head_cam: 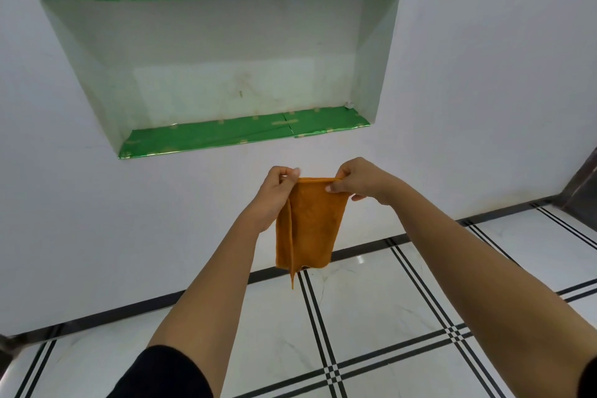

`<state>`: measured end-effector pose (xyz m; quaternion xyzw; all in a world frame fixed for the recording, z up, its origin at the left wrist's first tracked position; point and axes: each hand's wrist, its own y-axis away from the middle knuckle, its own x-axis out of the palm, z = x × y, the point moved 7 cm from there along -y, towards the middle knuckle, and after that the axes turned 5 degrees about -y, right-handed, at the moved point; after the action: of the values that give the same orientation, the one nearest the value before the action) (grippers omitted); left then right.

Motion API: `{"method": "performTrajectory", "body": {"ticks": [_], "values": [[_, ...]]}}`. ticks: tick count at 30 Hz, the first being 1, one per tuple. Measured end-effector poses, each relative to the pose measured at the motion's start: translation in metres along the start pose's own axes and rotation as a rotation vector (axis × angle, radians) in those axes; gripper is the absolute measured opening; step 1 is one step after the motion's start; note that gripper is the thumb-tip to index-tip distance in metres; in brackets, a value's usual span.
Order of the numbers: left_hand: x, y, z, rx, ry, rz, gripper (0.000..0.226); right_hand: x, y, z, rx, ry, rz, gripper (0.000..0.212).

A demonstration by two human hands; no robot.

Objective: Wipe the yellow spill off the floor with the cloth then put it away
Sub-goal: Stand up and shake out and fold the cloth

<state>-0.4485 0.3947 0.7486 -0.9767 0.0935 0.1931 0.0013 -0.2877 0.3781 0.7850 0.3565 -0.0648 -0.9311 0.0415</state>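
Orange terry cloth [307, 223], folded double, hangs from its top edge, pinched by left hand [277, 186] and right hand [358, 179] fingers, probably squaring it for the green-lined wall shelf [226, 136].

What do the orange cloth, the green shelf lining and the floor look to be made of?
Cloth: soft pile fabric, likely microfibre; matte, fuzzy, with a stitched hem, hanging limp and folded from both hands.
Green lining: thin metallic foil or gift-wrap paper; shiny, creased, with small gold marks and a seam between sheets.
Floor: polished marble-look tile, probably ceramic or stone; faint grey veins, a glossy reflection, black inlay stripes.
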Motion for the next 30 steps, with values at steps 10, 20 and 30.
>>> {"method": "performTrajectory", "body": {"ticks": [10,20,30], "values": [[-0.019,-0.002,-0.005,0.074,-0.009,0.109,0.029,-0.017,0.005,-0.016,0.011,-0.549,-0.081,0.049],[-0.011,-0.002,-0.014,0.031,-0.049,0.225,0.027,-0.016,0.007,-0.021,0.018,-0.663,-0.129,0.046],[0.003,0.0,-0.045,0.026,0.28,0.157,0.013,-0.009,0.007,-0.041,0.016,-0.894,-0.086,0.051]]}}
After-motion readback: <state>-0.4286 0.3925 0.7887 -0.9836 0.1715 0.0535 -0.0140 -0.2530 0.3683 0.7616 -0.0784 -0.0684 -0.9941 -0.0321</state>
